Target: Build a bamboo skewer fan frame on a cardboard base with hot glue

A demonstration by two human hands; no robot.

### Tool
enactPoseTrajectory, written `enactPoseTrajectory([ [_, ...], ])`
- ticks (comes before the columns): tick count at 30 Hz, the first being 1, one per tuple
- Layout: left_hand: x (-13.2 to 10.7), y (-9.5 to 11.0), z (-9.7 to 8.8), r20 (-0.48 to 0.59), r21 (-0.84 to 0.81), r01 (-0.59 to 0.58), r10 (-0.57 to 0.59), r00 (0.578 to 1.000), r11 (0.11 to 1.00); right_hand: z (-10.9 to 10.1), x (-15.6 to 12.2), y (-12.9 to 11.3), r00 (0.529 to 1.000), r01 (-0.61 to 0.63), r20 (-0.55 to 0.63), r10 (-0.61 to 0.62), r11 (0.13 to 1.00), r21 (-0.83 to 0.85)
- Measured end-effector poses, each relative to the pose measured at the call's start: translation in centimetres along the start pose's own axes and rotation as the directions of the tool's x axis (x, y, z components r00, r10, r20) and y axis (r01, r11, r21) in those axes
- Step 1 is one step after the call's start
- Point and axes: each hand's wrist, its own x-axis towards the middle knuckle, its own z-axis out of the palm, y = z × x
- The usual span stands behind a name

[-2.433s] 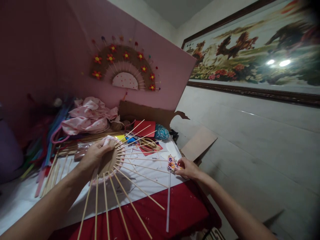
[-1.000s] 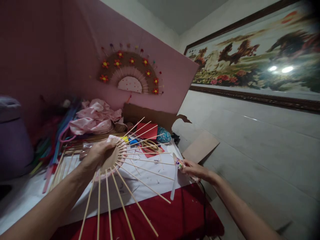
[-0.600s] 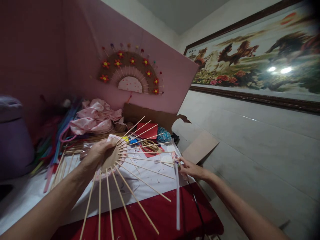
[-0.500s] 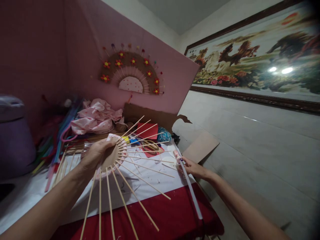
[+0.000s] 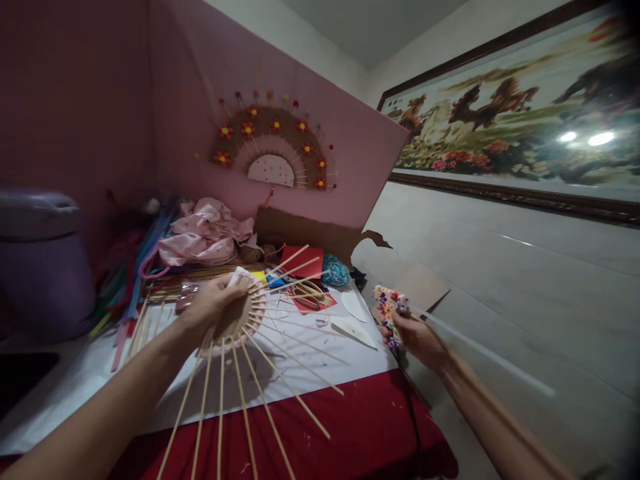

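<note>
Now gripping, with the left hand [image 5: 213,305], a round tan cardboard disc with thin wooden sticks fanning out from its rim [image 5: 245,319], raised just above the white sheet [image 5: 320,373] on the table and tilted toward the camera. Fingers curled tight over the disc's upper edge.

Clamped in the right hand [image 5: 419,339], a small flower-patterned tool [image 5: 387,305] with a long pale translucent rod [image 5: 480,350] sticking out of it. Cannot tell what the tool is.

Swung up and outward within the last half second: hanging down over the red cloth [image 5: 360,427] a moment ago, now pointing away to the right across the grey wall [image 5: 500,267], smeared by motion. Drawn back as well, off the table's edge and well apart from the sticks. Hardly shifted on the left side, with the same grip on the disc.

Lying on the sheet between the hands, two white paper cut-outs [image 5: 354,330]. Farther back, crumpled pink fabric [image 5: 205,233], a blue yarn ball [image 5: 335,270], and a half-round fan decoration [image 5: 273,150] on the pink board [image 5: 190,120].
</note>
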Motion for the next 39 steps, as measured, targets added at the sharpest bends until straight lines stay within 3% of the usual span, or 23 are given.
enactPoseTrajectory([
  [2,0.1,-0.9,0.4,0.076,0.09,-0.009,0.002,0.997,0.996,0.8,-0.4,-1.2,0.998,0.056,-0.03,-0.055,0.998,0.024],
  [6,0.0,-2.2,1.1,0.173,0.195,-0.03,-0.004,0.985,0.98,2.9,-1.1,-4.1,0.98,0.167,-0.081,-0.181,0.973,-0.161],
  [9,-0.3,-2.8,1.5,0.285,0.189,-0.032,-0.023,0.958,0.982,5.2,-1.4,-6.0,0.977,0.206,0.13,-0.172,0.92,-0.332],
  [12,-0.6,-3.3,1.7,0.344,0.196,-0.019,-0.051,0.938,0.98,7.9,-1.5,-7.3,0.945,0.207,0.326,-0.03,0.826,-0.524],
  [17,-1.3,-3.1,2.0,0.383,0.2,0.032,-0.109,0.917,0.979,11.3,-0.8,-7.4,0.919,0.214,0.363,0.155,0.579,-0.787],
  [26,-2.3,-2.3,2.3,0.601,0.125,0.111,-0.164,0.782,0.986,13.5,-0.6,-7.4,0.86,0.279,0.435,0.266,0.469,-0.838],
  [34,-1.8,-3.4,2.1,0.608,0.121,0.058,-0.12,0.785,0.991,14.0,0.0,-7.0,0.863,0.306,0.439,0.251,0.432,-0.848],
  [39,-1.9,-3.2,2.2,0.628,0.127,0.059,-0.127,0.768,0.99,13.8,0.3,-6.7,0.846,0.332,0.479,0.235,0.472,-0.817],
])
